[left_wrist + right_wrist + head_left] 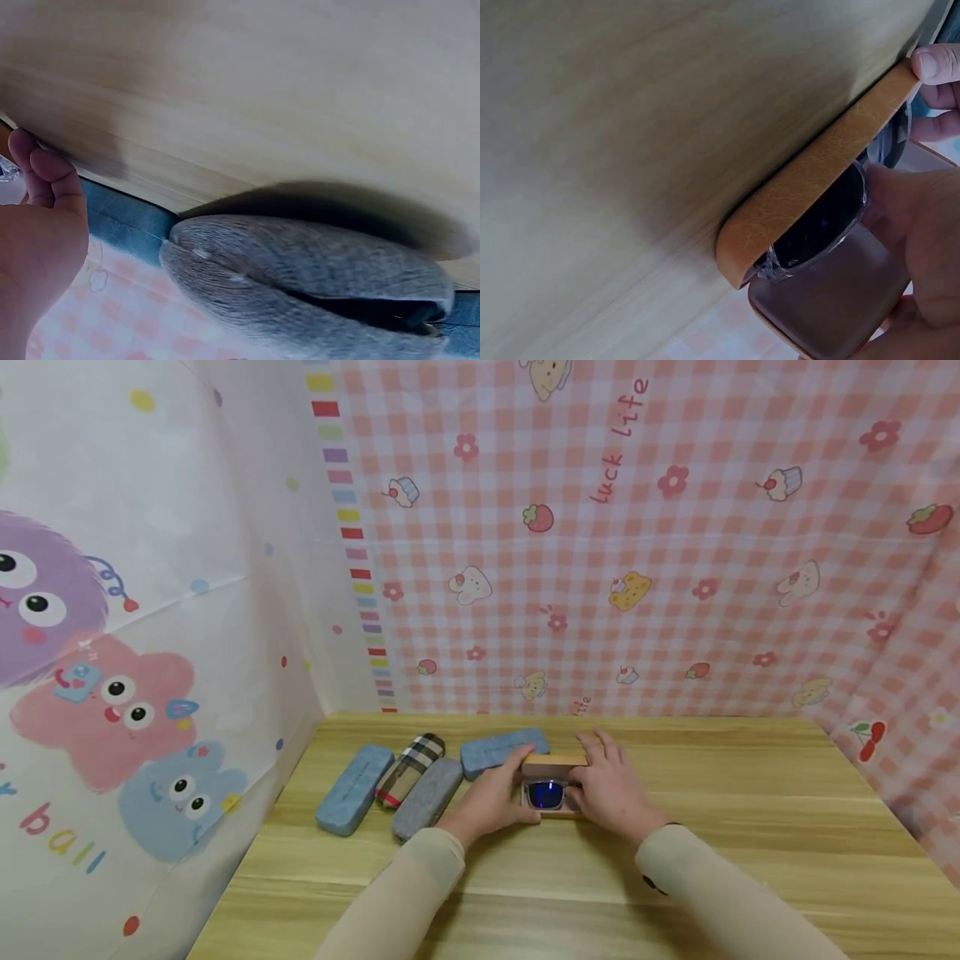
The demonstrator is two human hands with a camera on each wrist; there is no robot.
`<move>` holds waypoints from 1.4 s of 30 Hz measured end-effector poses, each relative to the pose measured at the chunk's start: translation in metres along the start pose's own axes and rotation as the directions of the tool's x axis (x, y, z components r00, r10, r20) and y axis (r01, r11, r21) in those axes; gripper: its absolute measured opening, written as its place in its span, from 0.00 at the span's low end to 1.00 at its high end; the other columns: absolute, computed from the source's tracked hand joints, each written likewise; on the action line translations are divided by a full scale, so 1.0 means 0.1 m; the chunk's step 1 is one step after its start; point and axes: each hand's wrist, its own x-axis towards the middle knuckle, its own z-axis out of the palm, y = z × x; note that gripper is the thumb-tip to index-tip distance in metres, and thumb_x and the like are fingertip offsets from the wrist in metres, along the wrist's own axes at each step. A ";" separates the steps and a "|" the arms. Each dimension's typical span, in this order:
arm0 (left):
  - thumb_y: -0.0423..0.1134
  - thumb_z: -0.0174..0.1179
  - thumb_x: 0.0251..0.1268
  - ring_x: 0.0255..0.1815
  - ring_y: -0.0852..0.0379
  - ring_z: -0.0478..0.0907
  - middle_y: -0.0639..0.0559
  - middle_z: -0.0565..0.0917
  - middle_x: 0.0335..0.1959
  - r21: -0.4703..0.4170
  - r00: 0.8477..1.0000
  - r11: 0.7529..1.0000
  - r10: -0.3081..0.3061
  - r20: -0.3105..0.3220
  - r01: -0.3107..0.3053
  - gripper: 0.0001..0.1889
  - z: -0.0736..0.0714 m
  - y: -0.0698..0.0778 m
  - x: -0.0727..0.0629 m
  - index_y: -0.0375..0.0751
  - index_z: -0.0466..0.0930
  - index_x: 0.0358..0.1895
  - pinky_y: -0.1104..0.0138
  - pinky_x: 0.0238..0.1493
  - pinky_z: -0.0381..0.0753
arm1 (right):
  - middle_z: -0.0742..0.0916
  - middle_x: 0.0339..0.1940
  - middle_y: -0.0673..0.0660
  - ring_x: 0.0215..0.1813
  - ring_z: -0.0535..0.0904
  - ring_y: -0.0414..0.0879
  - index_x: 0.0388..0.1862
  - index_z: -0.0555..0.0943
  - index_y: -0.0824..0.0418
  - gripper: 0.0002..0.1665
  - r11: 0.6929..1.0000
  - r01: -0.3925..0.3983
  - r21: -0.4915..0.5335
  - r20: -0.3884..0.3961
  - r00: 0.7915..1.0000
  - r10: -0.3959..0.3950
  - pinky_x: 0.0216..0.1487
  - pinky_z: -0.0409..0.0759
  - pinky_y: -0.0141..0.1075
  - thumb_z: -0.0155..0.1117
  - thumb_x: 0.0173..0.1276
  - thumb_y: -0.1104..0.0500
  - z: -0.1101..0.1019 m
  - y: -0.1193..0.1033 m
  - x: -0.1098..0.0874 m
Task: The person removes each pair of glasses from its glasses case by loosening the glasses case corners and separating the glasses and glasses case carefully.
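An opened tan glasses case (555, 762) stands on the table between both hands, its lid raised at the back. Inside it lie sunglasses (825, 221) with clear frames and dark blue lenses. My left hand (491, 802) grips the case's left end, thumb at the front edge and fingers up by the lid. With the right hand (615, 785) I hold the right end; its thumb reaches in against the sunglasses while other fingers go behind the lid (829, 292). The lid partly hides those fingers.
Left of the hands lie a grey glasses case (427, 797), a plaid case (411, 770) and a blue case (355, 789). Another blue case (502, 750) sits just behind the left hand. A checked cloth (570, 568) hangs behind the wooden table (750, 827).
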 end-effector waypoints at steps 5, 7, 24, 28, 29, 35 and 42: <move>0.46 0.83 0.57 0.67 0.45 0.84 0.44 0.83 0.70 -0.010 1.000 1.000 0.001 0.011 -0.001 0.62 0.02 0.01 0.02 0.62 0.46 0.89 0.50 0.67 0.82 | 0.76 0.79 0.67 0.82 0.63 0.73 0.33 0.94 0.49 0.01 1.000 0.001 0.030 -0.002 1.000 -0.001 0.75 0.68 0.72 0.81 0.64 0.56 -0.01 -0.02 0.02; 0.46 0.83 0.57 0.65 0.45 0.84 0.44 0.84 0.69 -0.003 1.000 1.000 -0.003 0.014 0.003 0.62 0.02 0.02 0.03 0.63 0.46 0.89 0.50 0.66 0.83 | 0.77 0.78 0.67 0.82 0.64 0.73 0.32 0.94 0.48 0.03 0.999 0.008 0.037 -0.001 1.000 -0.008 0.75 0.68 0.72 0.81 0.64 0.57 -0.02 -0.03 0.01; 0.39 0.82 0.58 0.57 0.47 0.87 0.44 0.87 0.62 -0.004 1.000 1.000 -0.001 0.005 0.001 0.61 0.05 0.00 0.04 0.63 0.48 0.88 0.55 0.53 0.87 | 0.83 0.72 0.65 0.78 0.70 0.73 0.30 0.93 0.48 0.07 0.982 0.165 0.091 -0.115 0.981 -0.154 0.72 0.71 0.71 0.87 0.57 0.55 -0.35 -0.12 -0.37; 0.36 0.81 0.60 0.58 0.47 0.87 0.44 0.87 0.63 0.010 1.000 1.000 0.008 0.004 -0.008 0.60 0.04 0.00 0.05 0.62 0.48 0.88 0.56 0.51 0.87 | 0.82 0.73 0.63 0.78 0.70 0.71 0.28 0.93 0.46 0.08 0.980 0.184 0.071 -0.094 0.980 -0.177 0.70 0.73 0.71 0.88 0.56 0.53 -0.36 -0.18 -0.46; 0.37 0.81 0.60 0.59 0.47 0.87 0.45 0.87 0.63 0.007 1.000 1.000 0.006 0.005 -0.006 0.60 0.04 0.00 0.05 0.62 0.48 0.88 0.56 0.53 0.87 | 0.82 0.73 0.63 0.78 0.70 0.71 0.28 0.93 0.45 0.08 0.980 0.186 0.068 -0.081 0.980 -0.180 0.71 0.72 0.71 0.88 0.56 0.52 -0.36 -0.19 -0.48; 0.44 0.82 0.59 0.63 0.46 0.85 0.45 0.86 0.66 -0.011 1.000 1.000 -0.005 0.011 0.005 0.60 0.03 0.00 0.04 0.64 0.47 0.88 0.50 0.61 0.85 | 0.81 0.75 0.65 0.80 0.67 0.70 0.28 0.93 0.45 0.06 0.975 0.201 0.096 -0.009 0.980 -0.201 0.74 0.69 0.70 0.85 0.60 0.52 -0.28 -0.25 -0.50; 0.44 0.82 0.59 0.65 0.44 0.84 0.43 0.85 0.68 -0.013 1.000 1.000 -0.016 0.015 0.016 0.60 0.02 0.02 0.03 0.64 0.48 0.88 0.49 0.64 0.84 | 0.81 0.75 0.65 0.80 0.68 0.71 0.31 0.94 0.49 0.04 0.979 0.185 0.085 -0.004 0.983 -0.186 0.75 0.68 0.70 0.84 0.62 0.53 -0.19 -0.25 -0.46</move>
